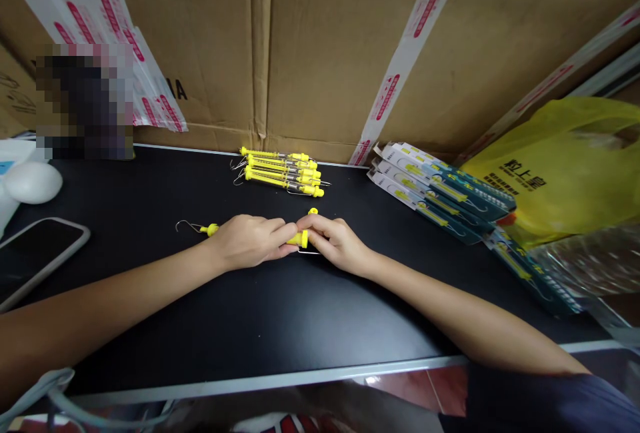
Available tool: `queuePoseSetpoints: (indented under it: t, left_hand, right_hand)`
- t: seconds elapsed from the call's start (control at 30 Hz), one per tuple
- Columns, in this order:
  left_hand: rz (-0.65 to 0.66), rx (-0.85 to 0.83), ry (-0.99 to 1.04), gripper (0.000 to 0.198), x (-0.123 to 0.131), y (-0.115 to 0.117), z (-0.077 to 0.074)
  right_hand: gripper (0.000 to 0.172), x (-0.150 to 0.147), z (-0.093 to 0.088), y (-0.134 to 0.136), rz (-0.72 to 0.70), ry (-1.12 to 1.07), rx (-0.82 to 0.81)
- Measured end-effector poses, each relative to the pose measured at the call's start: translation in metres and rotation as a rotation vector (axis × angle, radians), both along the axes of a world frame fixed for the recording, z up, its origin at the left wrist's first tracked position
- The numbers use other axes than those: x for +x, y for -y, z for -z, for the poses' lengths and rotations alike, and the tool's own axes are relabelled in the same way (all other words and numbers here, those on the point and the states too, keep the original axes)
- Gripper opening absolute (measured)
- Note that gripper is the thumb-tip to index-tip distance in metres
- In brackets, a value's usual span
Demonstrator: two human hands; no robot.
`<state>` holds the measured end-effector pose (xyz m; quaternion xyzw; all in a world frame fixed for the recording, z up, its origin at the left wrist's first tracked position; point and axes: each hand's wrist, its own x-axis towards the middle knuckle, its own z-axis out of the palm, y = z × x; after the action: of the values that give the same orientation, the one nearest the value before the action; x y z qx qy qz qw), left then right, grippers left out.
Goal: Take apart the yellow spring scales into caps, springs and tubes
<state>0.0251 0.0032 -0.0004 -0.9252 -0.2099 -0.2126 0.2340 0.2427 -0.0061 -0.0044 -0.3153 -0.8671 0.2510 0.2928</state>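
Above the dark tabletop my left hand is wrapped round a yellow tubular spring scale. The metal hook on its left end sticks out past my wrist. My right hand is closed in a pinch at the scale's right end; my fingers hide what exactly they grip there. A small yellow piece with a hole shows just above my right fingertips, and a thin metal wire below them. Behind my hands lies a row of several similar yellow spring scales with hooks.
Several printed spring-scale boxes lie at the right, beside a yellow plastic bag and clear plastic packaging. A phone and a white rounded object are at the left. Large taped cardboard stands behind the table.
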Motion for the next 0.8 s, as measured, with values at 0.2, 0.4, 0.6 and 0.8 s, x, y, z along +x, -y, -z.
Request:
queuePoseSetpoints:
  t: [0.2,0.4,0.6,0.8]
  left_hand:
    - [0.013,-0.018,0.014,0.026,-0.001,0.000,0.000]
    - [0.066,-0.074,0.012,0.030,-0.001,-0.002,0.000]
    - [0.086,0.017,0.034,0.030,-0.001,0.000,0.000]
    - [0.125,0.104,0.074,0.034,0.000,0.002,-0.003]
  right_hand:
    - [0.020,0.000,0.002,0.002,0.028,-0.012,-0.007]
    - [0.019,0.002,0.005,0.003,-0.021,0.038,0.034]
    - [0.017,0.005,0.007,0.004,-0.033,0.100,0.132]
    - [0.017,0.006,0.010,0.005,0.007,0.159,0.330]
